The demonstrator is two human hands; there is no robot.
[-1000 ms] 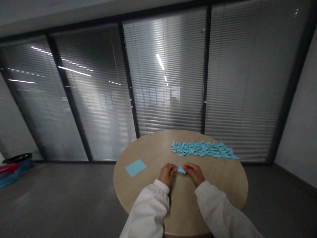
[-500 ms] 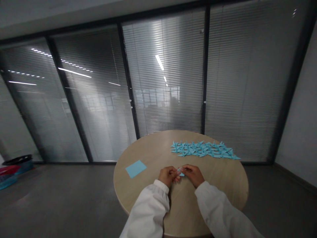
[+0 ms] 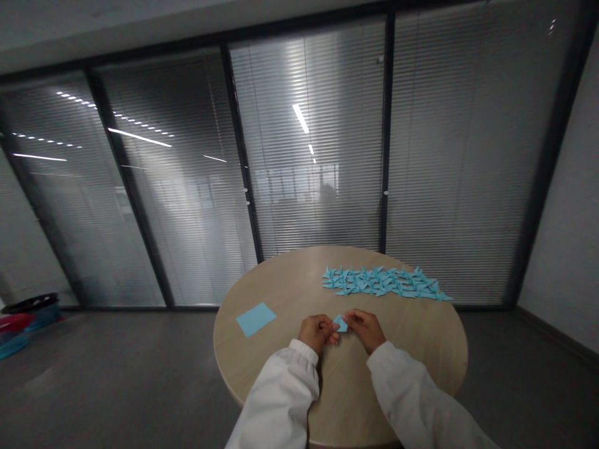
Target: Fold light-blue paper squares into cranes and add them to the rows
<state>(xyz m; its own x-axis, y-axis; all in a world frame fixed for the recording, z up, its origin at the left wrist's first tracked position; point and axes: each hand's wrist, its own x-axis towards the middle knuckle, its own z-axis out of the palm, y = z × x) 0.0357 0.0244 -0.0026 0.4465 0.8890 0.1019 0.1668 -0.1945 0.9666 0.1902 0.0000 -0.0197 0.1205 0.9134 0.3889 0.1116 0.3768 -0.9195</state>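
Note:
A small folded piece of light blue paper sits between both my hands, just above the round wooden table. My left hand is curled, its fingertips pinching the paper's left edge. My right hand is curled too and pinches the right edge. Both arms wear white sleeves. Farther back on the right, several folded blue paper cranes lie in rows. A flat blue paper square rests to the left of my hands.
Glass partitions with closed blinds stand behind the table. Grey floor surrounds the table. Stacked coloured bins sit on the floor at the far left. A pale wall runs along the right side.
My fingers have shifted a little on the folded paper, which now shows as a small triangle between the hands. Everything else on the table is unchanged.

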